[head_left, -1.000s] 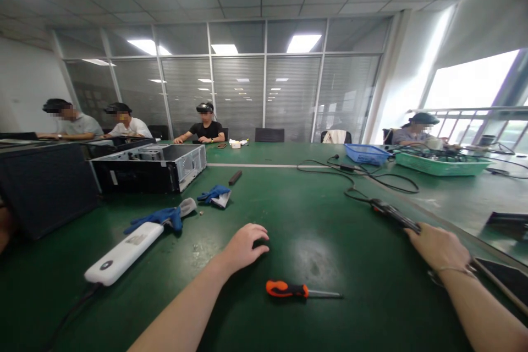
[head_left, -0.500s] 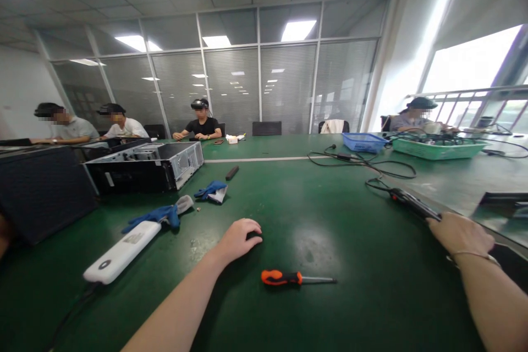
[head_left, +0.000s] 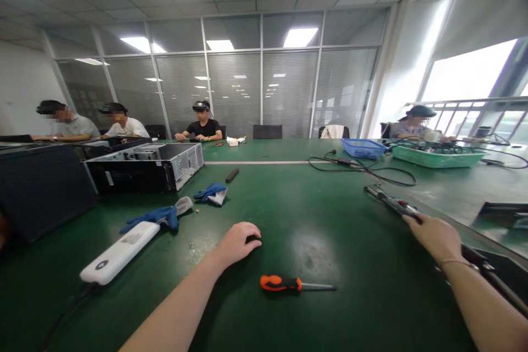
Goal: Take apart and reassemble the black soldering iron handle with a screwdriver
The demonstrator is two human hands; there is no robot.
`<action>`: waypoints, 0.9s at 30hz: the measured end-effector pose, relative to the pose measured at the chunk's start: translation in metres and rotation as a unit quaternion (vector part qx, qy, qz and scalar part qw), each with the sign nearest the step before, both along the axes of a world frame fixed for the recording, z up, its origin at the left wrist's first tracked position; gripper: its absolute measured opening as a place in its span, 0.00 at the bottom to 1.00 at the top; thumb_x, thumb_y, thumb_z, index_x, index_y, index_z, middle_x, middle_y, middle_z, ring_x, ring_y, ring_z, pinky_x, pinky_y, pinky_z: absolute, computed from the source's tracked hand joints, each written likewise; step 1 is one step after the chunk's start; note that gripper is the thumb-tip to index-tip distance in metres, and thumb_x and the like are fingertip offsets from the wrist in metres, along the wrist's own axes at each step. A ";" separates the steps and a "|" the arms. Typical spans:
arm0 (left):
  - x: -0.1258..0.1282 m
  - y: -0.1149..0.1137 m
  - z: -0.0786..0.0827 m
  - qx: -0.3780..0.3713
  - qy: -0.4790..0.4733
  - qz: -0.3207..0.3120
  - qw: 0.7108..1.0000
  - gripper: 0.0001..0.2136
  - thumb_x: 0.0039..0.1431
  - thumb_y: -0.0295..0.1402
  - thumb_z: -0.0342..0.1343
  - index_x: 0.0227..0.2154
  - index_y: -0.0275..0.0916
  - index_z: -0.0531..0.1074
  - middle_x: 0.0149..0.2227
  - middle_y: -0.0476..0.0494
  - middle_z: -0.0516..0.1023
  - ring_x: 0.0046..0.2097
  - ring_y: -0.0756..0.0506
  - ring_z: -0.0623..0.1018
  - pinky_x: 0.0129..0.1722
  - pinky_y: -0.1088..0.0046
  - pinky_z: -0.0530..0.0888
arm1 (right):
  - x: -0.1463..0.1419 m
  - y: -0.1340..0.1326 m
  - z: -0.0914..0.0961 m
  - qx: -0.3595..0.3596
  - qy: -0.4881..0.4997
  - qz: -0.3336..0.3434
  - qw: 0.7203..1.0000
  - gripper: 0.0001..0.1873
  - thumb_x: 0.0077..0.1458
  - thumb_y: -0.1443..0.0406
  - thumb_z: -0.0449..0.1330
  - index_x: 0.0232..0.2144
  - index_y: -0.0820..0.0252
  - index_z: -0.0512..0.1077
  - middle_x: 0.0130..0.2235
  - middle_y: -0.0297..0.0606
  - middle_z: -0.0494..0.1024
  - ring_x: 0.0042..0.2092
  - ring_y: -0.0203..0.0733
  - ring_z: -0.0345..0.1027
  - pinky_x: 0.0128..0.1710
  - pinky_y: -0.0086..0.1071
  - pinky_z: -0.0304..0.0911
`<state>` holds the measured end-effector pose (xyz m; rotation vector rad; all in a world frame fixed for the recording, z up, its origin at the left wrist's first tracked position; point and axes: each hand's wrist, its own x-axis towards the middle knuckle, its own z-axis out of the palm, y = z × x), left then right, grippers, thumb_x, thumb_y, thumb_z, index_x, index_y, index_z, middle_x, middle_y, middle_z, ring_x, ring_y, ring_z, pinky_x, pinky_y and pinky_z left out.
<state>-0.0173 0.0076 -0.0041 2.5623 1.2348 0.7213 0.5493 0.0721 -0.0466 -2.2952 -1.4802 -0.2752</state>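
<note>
My left hand (head_left: 238, 244) rests on the green table (head_left: 289, 209), its fingers loosely bent and the thumb apart, with nothing seen in it. Close in front of me, to the right of that forearm, lies an orange-and-black screwdriver (head_left: 282, 284), its shaft pointing right. Over at the right side, my right hand (head_left: 435, 239) is closed around a long, thin black-and-grey piece (head_left: 388, 201) with a small red spot. Its far end points away from me and to the left; its exact kind is unclear. Part of it is covered by my fingers.
Left lie a white corded device (head_left: 124, 250), blue-and-grey gloves (head_left: 159, 217) and a dark bar (head_left: 232, 175). Behind them stands an opened computer case (head_left: 132, 173). Cables (head_left: 363, 168), a blue basket (head_left: 363, 148) and a green basket (head_left: 437, 158) sit far right. Several people sit around.
My right hand has moved left with the long black-and-grey piece, and more of the piece's far end shows. My left hand and the screwdriver stay in place.
</note>
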 end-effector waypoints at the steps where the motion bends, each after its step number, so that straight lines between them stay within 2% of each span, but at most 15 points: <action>1: 0.000 0.000 0.000 -0.001 0.001 0.001 1.000 0.05 0.58 0.31 0.60 0.37 0.39 0.78 0.43 0.44 0.80 0.46 0.43 0.78 0.51 0.67 0.71 | -0.005 0.003 -0.004 -0.007 0.000 0.017 1.000 0.30 0.59 0.49 0.46 0.47 0.63 0.76 0.40 0.57 0.79 0.41 0.59 0.73 0.37 0.42 0.64; 5: -0.001 0.001 -0.001 -0.001 0.006 0.001 1.000 0.05 0.58 0.31 0.60 0.37 0.39 0.78 0.42 0.44 0.80 0.45 0.44 0.78 0.50 0.68 0.71 | -0.022 0.011 -0.016 -0.016 -0.010 0.049 0.999 0.29 0.57 0.52 0.48 0.48 0.64 0.76 0.40 0.55 0.80 0.41 0.60 0.74 0.39 0.44 0.65; 10: 0.000 0.001 -0.001 0.002 0.012 0.001 1.000 0.05 0.58 0.30 0.60 0.36 0.39 0.78 0.42 0.44 0.80 0.45 0.44 0.78 0.50 0.68 0.71 | -0.047 0.003 -0.011 -0.007 -0.024 0.099 0.995 0.29 0.57 0.53 0.48 0.48 0.65 0.77 0.43 0.56 0.78 0.44 0.62 0.72 0.44 0.48 0.65; 13: 0.001 0.000 0.000 -0.004 0.015 0.007 1.000 0.06 0.58 0.30 0.60 0.37 0.39 0.78 0.42 0.44 0.80 0.45 0.43 0.78 0.50 0.67 0.71 | -0.081 -0.001 -0.004 -0.006 -0.017 0.162 0.987 0.28 0.57 0.53 0.49 0.49 0.63 0.76 0.42 0.53 0.79 0.42 0.58 0.72 0.44 0.46 0.65; 15: 0.002 -0.002 0.001 -0.005 0.009 0.017 1.000 0.10 0.57 0.31 0.61 0.42 0.38 0.77 0.44 0.42 0.80 0.47 0.42 0.77 0.51 0.65 0.71 | -0.111 -0.004 -0.002 -0.009 -0.005 0.226 0.974 0.27 0.57 0.53 0.50 0.50 0.61 0.76 0.43 0.50 0.79 0.42 0.54 0.72 0.45 0.44 0.66; 19: 0.004 -0.007 0.003 0.015 -0.035 0.023 0.999 0.25 0.52 0.35 0.66 0.53 0.40 0.71 0.53 0.40 0.74 0.55 0.40 0.72 0.57 0.61 0.68 | -0.178 -0.016 0.004 -0.016 0.026 0.365 0.931 0.24 0.58 0.53 0.52 0.51 0.54 0.74 0.46 0.43 0.78 0.47 0.50 0.71 0.49 0.42 0.66; 22: 0.005 -0.010 0.006 0.024 -0.053 0.012 0.998 0.30 0.49 0.38 0.68 0.56 0.43 0.68 0.56 0.40 0.71 0.57 0.39 0.70 0.59 0.58 0.66 | -0.216 -0.034 0.014 -0.030 0.051 0.449 0.892 0.22 0.58 0.53 0.55 0.52 0.50 0.74 0.47 0.40 0.77 0.48 0.47 0.70 0.49 0.39 0.66; 25: 0.008 -0.014 0.010 0.002 -0.039 -0.010 0.999 0.33 0.46 0.39 0.70 0.56 0.44 0.68 0.57 0.39 0.71 0.58 0.38 0.69 0.60 0.57 0.65 | -0.238 -0.055 0.030 -0.065 0.106 0.527 0.841 0.21 0.57 0.54 0.58 0.51 0.50 0.74 0.47 0.41 0.76 0.48 0.47 0.69 0.49 0.40 0.65; 27: 0.009 -0.016 0.012 -0.020 -0.023 -0.032 0.999 0.31 0.45 0.38 0.70 0.55 0.43 0.70 0.55 0.39 0.73 0.57 0.38 0.71 0.58 0.59 0.66 | -0.244 -0.065 0.041 -0.096 0.144 0.567 0.805 0.20 0.56 0.53 0.60 0.49 0.51 0.75 0.46 0.40 0.76 0.47 0.47 0.70 0.48 0.39 0.65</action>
